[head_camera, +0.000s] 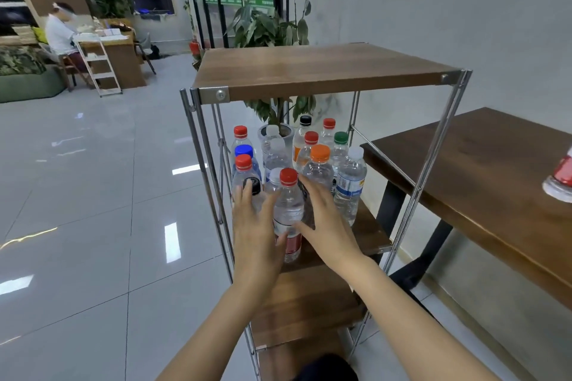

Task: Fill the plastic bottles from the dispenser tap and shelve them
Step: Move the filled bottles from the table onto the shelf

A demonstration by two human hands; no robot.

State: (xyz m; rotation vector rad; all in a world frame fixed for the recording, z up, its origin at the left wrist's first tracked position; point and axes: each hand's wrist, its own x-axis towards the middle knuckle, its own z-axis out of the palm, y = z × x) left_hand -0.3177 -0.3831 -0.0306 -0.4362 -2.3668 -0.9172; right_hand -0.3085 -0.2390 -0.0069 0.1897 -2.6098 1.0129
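Note:
A clear plastic bottle with a red cap (288, 210) stands upright at the front of the second shelf (370, 237) of a wood-and-metal rack. My left hand (253, 226) and my right hand (325, 219) lie on either side of it with straight fingers touching its sides. Behind it stand several more capped bottles, among them an orange-capped one (319, 168), a white-capped one (351, 187) and a blue-capped one (244, 153). A black-capped bottle (253, 187) sits under my left fingertips. No dispenser tap is in view.
The rack's top board (325, 71) overhangs the bottles. A dark wooden table (483, 170) stands to the right, with a red-labelled bottle (561, 178) at the frame edge. A potted plant (275, 120) stands behind the rack. A seated person (60, 34) works at a far desk across the tiled floor.

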